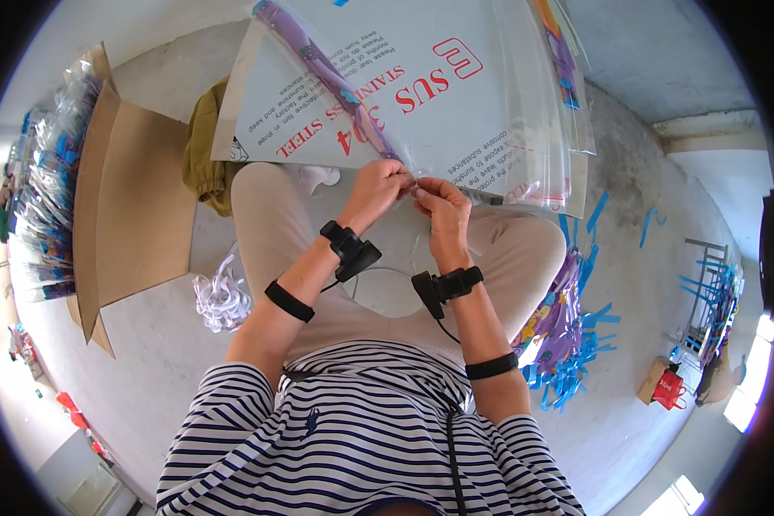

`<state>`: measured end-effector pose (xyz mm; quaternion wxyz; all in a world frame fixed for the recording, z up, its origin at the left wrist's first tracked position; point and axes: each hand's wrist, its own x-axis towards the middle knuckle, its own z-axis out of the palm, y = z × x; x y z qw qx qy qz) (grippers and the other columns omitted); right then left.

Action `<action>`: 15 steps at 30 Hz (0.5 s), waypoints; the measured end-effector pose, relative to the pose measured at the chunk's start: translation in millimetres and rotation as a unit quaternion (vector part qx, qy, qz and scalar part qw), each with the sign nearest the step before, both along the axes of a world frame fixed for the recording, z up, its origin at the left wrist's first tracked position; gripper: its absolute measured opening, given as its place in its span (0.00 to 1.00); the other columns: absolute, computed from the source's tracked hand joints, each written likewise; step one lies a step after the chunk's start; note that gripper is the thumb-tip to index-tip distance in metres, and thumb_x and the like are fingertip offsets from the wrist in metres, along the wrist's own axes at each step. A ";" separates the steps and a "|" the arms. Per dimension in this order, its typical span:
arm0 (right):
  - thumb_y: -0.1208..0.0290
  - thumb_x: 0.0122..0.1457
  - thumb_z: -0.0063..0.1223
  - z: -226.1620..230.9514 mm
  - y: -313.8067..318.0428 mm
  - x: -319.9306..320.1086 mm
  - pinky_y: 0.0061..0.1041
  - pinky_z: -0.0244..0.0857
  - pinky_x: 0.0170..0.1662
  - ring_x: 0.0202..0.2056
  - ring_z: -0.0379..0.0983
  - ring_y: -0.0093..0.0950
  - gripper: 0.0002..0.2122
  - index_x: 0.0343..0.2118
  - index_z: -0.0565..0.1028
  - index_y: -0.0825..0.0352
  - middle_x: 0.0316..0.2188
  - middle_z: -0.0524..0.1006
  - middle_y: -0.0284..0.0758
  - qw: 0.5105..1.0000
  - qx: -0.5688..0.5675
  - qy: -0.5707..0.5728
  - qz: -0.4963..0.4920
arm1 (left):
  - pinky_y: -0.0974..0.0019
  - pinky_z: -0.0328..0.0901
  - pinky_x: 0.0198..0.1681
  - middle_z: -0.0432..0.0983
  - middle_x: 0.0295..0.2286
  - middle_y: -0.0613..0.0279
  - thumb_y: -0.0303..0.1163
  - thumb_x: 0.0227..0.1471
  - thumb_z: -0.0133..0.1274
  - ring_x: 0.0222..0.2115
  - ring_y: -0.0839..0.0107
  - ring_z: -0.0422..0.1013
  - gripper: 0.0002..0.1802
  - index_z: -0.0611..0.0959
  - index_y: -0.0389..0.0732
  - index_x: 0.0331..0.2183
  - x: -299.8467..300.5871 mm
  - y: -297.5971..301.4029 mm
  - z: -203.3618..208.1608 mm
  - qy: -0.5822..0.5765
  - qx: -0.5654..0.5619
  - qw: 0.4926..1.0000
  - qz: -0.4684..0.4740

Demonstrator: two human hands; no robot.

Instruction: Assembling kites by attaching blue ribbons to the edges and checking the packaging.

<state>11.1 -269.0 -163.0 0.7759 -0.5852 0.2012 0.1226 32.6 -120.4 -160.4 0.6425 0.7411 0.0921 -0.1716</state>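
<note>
A long, narrow purple patterned piece (pixel 325 70), folded flat in what looks like a clear plastic sleeve, lies slantwise across a printed steel sheet (pixel 318 142) in front of me. At its near end, by the sheet's edge, my left hand (pixel 378 193) pinches the clear plastic with bent fingers. My right hand (pixel 446 211) meets it there, thumb and fingers closed on the same plastic end. The exact fold between the fingertips is too small to make out. On the sheet's right side lie clear plastic bags (pixel 525 163), close to a purple and orange packed piece (pixel 561 56).
An open cardboard box (pixel 138 185) stands left, beside many clear-wrapped packets (pixel 56 189). White ribbon strips (pixel 222 297) lie on the floor by my left leg. Purple pieces with blue strips (pixel 568 327) are heaped at my right. An olive cloth (pixel 206 155) sits near the sheet's left edge.
</note>
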 end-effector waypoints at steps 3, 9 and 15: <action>0.82 0.54 0.56 1.3 2.4 0.3 0.19 0.67 0.35 0.28 0.72 0.21 0.07 0.36 0.79 0.74 0.30 0.79 0.33 1.000 0.004 0.009 -0.003 | 0.74 0.63 0.27 0.76 0.21 0.66 0.27 0.54 0.52 0.22 0.80 0.68 0.09 0.80 0.32 0.26 -0.8 -1.1 -0.7 0.002 -0.023 1.000 0.017; 0.81 0.55 0.56 -5.4 1.6 -1.9 0.18 0.68 0.36 0.29 0.73 0.20 0.09 0.39 0.79 0.72 0.32 0.80 0.32 0.999 0.037 0.016 0.017 | 0.74 0.65 0.28 0.76 0.21 0.66 0.28 0.55 0.51 0.22 0.80 0.70 0.09 0.80 0.32 0.27 -1.0 -4.1 2.0 -0.009 -0.019 1.000 0.014; 0.82 0.54 0.54 -4.0 5.7 -3.9 0.19 0.67 0.35 0.29 0.73 0.21 0.08 0.37 0.79 0.75 0.30 0.79 0.33 0.999 -0.001 0.025 -0.029 | 0.73 0.66 0.28 0.77 0.21 0.65 0.28 0.56 0.51 0.22 0.78 0.71 0.09 0.79 0.33 0.27 -0.5 -4.9 -2.0 -0.012 -0.042 0.999 0.027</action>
